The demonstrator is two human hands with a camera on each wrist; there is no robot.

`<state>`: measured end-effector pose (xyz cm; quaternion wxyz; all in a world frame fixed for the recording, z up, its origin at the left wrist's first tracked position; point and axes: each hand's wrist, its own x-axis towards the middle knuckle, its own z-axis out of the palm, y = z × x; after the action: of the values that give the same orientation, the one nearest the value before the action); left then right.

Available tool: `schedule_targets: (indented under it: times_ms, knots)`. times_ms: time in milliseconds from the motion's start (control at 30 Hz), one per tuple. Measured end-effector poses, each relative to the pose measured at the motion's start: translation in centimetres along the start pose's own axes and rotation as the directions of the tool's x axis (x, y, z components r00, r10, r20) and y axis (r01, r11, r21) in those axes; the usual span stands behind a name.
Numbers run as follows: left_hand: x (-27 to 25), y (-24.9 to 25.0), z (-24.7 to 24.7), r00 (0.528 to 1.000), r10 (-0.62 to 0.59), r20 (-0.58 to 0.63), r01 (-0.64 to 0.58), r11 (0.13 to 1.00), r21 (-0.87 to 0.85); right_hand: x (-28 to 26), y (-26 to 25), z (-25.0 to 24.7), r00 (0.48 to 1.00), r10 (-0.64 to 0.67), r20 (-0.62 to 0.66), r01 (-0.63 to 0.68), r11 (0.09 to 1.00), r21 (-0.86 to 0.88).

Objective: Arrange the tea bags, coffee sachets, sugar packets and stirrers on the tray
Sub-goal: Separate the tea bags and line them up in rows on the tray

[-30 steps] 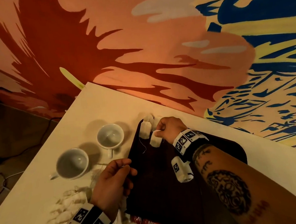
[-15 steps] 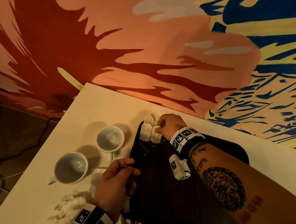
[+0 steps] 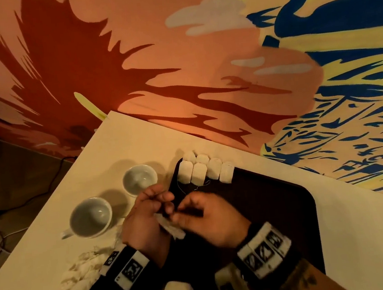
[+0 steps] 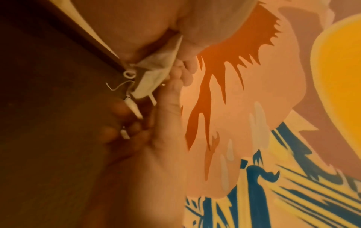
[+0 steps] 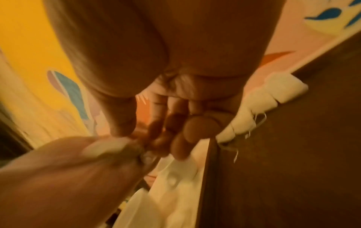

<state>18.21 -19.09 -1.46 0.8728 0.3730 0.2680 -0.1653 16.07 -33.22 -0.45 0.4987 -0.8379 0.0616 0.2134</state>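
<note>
Six or so tea bags (image 3: 204, 170): being lined up touching along the tray's (image 3: 275, 207) far left corner, judged for neat rows.
Next tea bag (image 3: 171, 228): being pinched between both hands over the tray's left edge.
Left hand (image 3: 146, 217): clamped on it.
Right hand (image 3: 207, 216): fingertips being closed on it.
Loose pile (image 3: 81, 272): lying on the table (image 3: 42, 243), beside the left wrist.

you face a painted mural wall (image 3: 176, 52) in orange, dark red, yellow and blue, warmly lit. a cream table (image 3: 45, 266) meets it at its far edge. past the table's left edge, dark floor (image 3: 12, 182) carries cables (image 3: 26, 202).
</note>
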Motion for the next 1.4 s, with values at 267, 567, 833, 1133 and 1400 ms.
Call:
schedule_targets:
  times_ms: [267,567,833,1133,1400]
  knots:
    - [-0.8,-1.0,1.1,0.994,0.079,0.077,-0.075,0.996,-0.046,-4.0,-0.1,1.5,0.990,0.125,-0.064,-0.093,0.923,0.374]
    - [-3.1,-2.3,1.4,0.980,-0.007,0.201,-0.038,0.975,0.221,-4.5,0.4,-3.0,0.953,-0.023,-0.303,0.093,0.972,0.217]
    - [-3.8,-2.8,1.8,0.971,0.044,0.234,-0.128,0.926,0.355,-4.8,0.3,-3.5,0.947,0.055,-0.317,0.068,0.929,0.363]
    - [-3.5,-2.8,1.6,0.971,0.051,0.233,-0.167,0.845,0.508,-4.9,0.6,-3.1,0.951,0.095,-0.294,0.030,0.918,0.395]
    - [-2.9,-3.2,1.2,0.981,0.078,0.178,-0.160,0.843,0.513,-4.1,1.7,-2.2,0.883,0.137,-0.449,0.072,0.905,0.419]
